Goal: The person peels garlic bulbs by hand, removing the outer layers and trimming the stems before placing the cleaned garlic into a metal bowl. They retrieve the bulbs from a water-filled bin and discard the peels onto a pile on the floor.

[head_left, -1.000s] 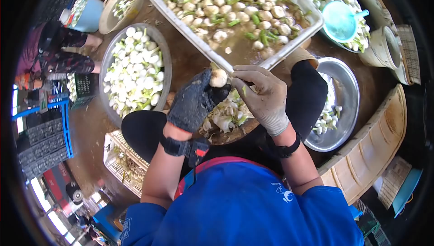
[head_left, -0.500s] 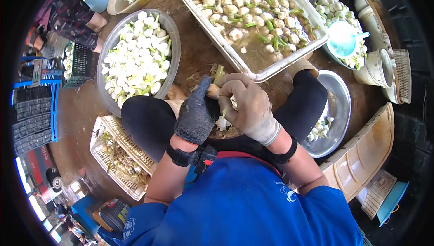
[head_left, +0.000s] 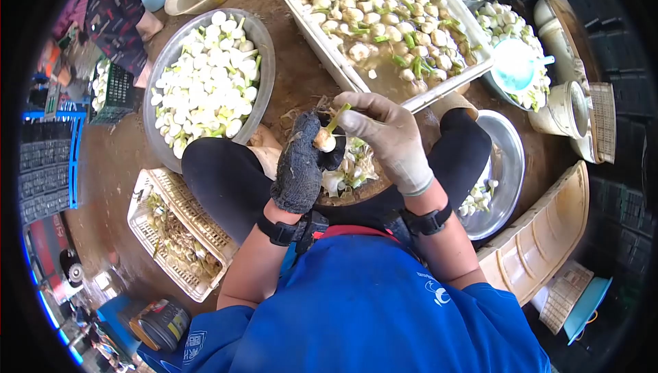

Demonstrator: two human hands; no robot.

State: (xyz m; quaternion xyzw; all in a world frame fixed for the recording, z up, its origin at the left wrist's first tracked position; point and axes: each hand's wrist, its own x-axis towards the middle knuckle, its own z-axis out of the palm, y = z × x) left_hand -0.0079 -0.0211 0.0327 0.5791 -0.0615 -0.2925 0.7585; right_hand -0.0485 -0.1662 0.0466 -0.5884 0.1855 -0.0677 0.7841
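Observation:
My left hand [head_left: 298, 164], in a dark, dirt-caked glove, is closed around a garlic bulb [head_left: 324, 141] with a white, partly brown skin. Its short green stem [head_left: 338, 118] points up and to the right. My right hand [head_left: 389, 141], in a pale, soiled glove, has thumb and forefinger at that stem, pinching it; the other fingers are curled. Beneath my hands, between my knees, peeled skins and leaf scraps [head_left: 355, 167] lie in a heap, partly hidden by the hands.
Ahead, a white tub [head_left: 312, 37] holds muddy water and unpeeled bulbs. A grey basin [head_left: 269, 75] of clean white bulbs stands at the left, above a cream crate [head_left: 147, 225] of scraps. To the right is a metal basin [head_left: 517, 167] with several bulbs. Another person's leg [head_left: 147, 27] is at upper left.
My right hand has opened outward from the bulb toward its stem, baring more of its white side. The bulb has turned stem-up in my left hand. The view has shifted slightly.

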